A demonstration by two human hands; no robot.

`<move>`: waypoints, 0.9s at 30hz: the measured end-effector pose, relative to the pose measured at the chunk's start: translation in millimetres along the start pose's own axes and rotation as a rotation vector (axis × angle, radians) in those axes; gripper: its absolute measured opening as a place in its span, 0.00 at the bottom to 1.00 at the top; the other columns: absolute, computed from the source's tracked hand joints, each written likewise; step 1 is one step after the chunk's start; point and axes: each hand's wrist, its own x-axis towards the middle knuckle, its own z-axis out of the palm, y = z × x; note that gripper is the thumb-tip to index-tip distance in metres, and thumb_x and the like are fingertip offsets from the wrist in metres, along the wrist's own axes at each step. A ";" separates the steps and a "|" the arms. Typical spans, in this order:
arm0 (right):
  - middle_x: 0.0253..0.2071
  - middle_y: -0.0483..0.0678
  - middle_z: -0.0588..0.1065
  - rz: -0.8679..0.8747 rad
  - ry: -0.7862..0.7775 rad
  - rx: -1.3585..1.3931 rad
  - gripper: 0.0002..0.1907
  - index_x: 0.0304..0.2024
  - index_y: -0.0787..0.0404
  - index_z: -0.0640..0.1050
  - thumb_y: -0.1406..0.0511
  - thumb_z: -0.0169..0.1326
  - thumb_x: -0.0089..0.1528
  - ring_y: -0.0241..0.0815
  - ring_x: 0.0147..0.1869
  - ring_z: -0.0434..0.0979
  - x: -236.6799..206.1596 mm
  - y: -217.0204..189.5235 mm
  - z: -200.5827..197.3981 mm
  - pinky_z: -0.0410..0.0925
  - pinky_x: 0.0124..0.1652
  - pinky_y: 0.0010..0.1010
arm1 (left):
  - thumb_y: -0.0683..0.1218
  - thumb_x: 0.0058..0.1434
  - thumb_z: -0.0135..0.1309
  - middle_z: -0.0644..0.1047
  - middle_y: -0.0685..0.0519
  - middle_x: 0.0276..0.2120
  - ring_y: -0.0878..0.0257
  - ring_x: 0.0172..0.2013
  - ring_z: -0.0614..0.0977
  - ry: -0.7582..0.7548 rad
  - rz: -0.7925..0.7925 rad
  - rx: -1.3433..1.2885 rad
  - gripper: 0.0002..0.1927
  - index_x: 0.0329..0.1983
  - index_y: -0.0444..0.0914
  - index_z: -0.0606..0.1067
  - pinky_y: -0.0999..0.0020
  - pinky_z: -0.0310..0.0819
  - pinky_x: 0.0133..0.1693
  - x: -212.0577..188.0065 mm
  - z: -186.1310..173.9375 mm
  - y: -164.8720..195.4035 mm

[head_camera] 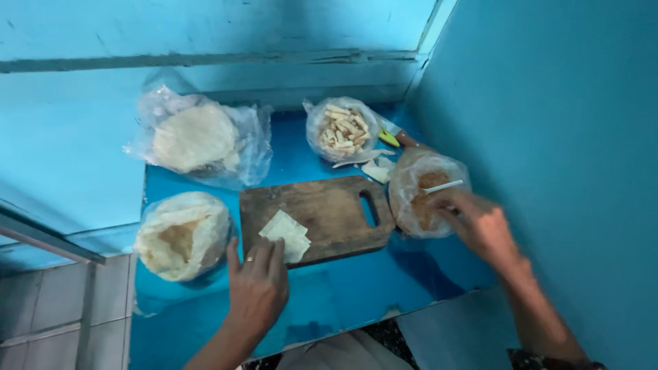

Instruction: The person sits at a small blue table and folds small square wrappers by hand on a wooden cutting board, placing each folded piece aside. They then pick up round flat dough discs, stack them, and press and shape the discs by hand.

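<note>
The board (329,209) sits dead centre on the blue counter (343,294) so everything's in reach: wrapper bags (184,236) at nine and eleven o'clock, sticks bag (343,129) at twelve. My left hand (257,284) lies flat, fingers together, pinning the wrappers (288,234) so they don't slide. My right hand (480,223), at three o'clock, has its fingers curled into the filling bag (423,195) by the white spoon (444,186); whether they grip it, I can't tell.

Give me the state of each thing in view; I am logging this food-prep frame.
left hand: flat, fingertips on the wrapper sheets
wrapper sheets: stacked on the board
cutting board: lying flat
right hand: at the filling bag, blurred
filling bag: open, white utensil inside
bag of sticks: open
two bags of white rounds: open
</note>
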 end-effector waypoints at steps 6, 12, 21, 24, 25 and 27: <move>0.41 0.52 0.81 -0.040 -0.275 0.001 0.23 0.55 0.57 0.71 0.67 0.60 0.58 0.52 0.40 0.83 -9.5 28.5 27.4 0.74 0.35 0.41 | 0.38 0.51 0.57 0.78 0.43 0.46 0.48 0.44 0.80 -0.032 -0.114 -0.133 0.16 0.45 0.34 0.79 0.40 0.62 0.56 9.9 -8.8 17.0; 0.46 0.57 0.79 -0.166 -0.287 -0.217 0.29 0.61 0.57 0.66 0.72 0.52 0.57 0.60 0.39 0.81 -14.6 22.3 34.4 0.72 0.32 0.46 | 0.39 0.58 0.57 0.78 0.43 0.40 0.45 0.41 0.80 -0.122 -0.449 -0.408 0.11 0.44 0.34 0.81 0.53 0.74 0.42 12.8 -33.2 1.7; 0.36 0.54 0.81 0.528 -0.193 0.176 0.29 0.58 0.60 0.68 0.68 0.64 0.56 0.47 0.39 0.83 8.3 -3.1 43.2 0.74 0.38 0.38 | 0.41 0.55 0.61 0.77 0.43 0.34 0.44 0.38 0.79 -0.080 -0.415 -0.404 0.07 0.37 0.36 0.82 0.52 0.74 0.41 -5.7 -54.3 -34.4; 0.39 0.53 0.80 0.689 -0.061 0.473 0.35 0.61 0.62 0.67 0.70 0.66 0.54 0.44 0.42 0.81 14.3 -1.7 39.1 0.73 0.38 0.36 | 0.41 0.55 0.62 0.77 0.44 0.36 0.44 0.39 0.79 -0.060 -0.380 -0.379 0.05 0.34 0.36 0.81 0.51 0.73 0.41 -9.2 -55.9 -42.7; 0.41 0.53 0.79 0.706 -0.024 0.543 0.35 0.61 0.62 0.67 0.71 0.66 0.53 0.43 0.44 0.80 16.3 -1.0 37.4 0.74 0.39 0.35 | 0.42 0.54 0.62 0.77 0.44 0.36 0.43 0.38 0.79 -0.058 -0.362 -0.358 0.05 0.34 0.36 0.81 0.50 0.73 0.41 -9.2 -55.1 -43.8; 0.44 0.55 0.79 0.723 0.045 0.757 0.36 0.63 0.62 0.66 0.71 0.65 0.54 0.43 0.45 0.79 22.5 -0.4 33.9 0.74 0.41 0.33 | 0.42 0.54 0.62 0.76 0.44 0.38 0.42 0.39 0.78 -0.057 -0.339 -0.338 0.06 0.33 0.36 0.79 0.49 0.72 0.41 -8.5 -53.3 -45.7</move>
